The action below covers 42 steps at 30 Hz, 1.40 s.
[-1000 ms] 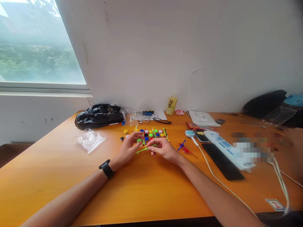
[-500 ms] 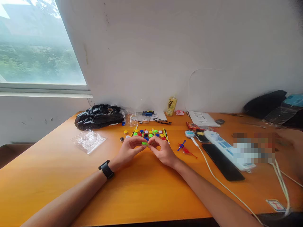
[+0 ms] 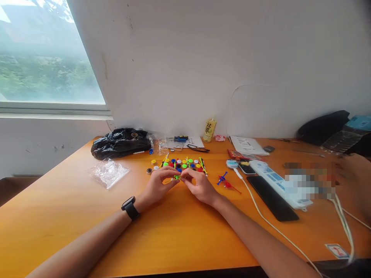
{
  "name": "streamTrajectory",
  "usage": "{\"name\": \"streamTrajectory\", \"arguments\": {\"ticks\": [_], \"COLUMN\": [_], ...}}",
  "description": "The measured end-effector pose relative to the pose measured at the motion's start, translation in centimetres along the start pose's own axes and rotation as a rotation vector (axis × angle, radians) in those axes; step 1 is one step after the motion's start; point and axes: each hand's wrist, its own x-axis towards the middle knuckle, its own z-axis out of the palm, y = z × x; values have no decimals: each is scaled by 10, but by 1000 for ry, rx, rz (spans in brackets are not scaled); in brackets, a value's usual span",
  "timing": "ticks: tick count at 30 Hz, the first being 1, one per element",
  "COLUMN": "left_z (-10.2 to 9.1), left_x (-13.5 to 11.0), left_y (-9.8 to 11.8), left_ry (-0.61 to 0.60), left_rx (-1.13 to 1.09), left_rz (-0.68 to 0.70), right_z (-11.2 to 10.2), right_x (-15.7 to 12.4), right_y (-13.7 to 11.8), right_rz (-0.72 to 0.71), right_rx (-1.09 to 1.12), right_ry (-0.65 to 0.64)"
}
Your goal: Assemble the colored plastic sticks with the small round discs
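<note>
My left hand (image 3: 158, 184), a black watch (image 3: 130, 208) on its wrist, and my right hand (image 3: 198, 185) meet at their fingertips over the orange table (image 3: 179, 235). Both pinch a small green plastic piece (image 3: 177, 176) between them. Just behind the hands lies a cluster of small coloured round caps and thin sticks (image 3: 181, 163). A blue stick figure (image 3: 222, 178) and a red one (image 3: 231, 186) lie to the right of my right hand.
A clear plastic bag (image 3: 108, 172) and a black bag (image 3: 120, 142) lie at the left. A white power strip (image 3: 278, 181), a black phone (image 3: 272, 197) and white cables (image 3: 269, 224) lie at the right. Another person's hand (image 3: 352, 170) shows at the far right.
The long green stick seen a second ago is no longer sticking out; my hands have drawn closer together and slightly away from me, now pinching a small green piece.
</note>
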Motion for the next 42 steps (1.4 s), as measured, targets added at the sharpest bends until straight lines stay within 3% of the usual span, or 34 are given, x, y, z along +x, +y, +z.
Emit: {"name": "streamTrajectory", "arguments": {"ticks": [8, 18, 21, 29, 35, 42], "left_z": [1, 0, -2, -10, -10, -11], "left_x": [-2, -2, -1, 5, 6, 7], "left_y": [-1, -2, 3, 8, -4, -3], "left_ry": [41, 87, 39, -249, -161, -113], "left_rx": [77, 149, 18, -483, -573, -588], "left_rz": [36, 24, -24, -345, -396, -439], "right_z": [-2, -3, -5, -7, -10, -13], "right_x": [-3, -1, -1, 0, 0, -6], "right_y": [0, -5, -9, -12, -16, -12], "right_rz": [-11, -129, -150, -123, -125, -33], "right_rx": [-204, -218, -189, -53, -111, -10], "right_ry": [-4, 28, 20, 20, 170, 142]}}
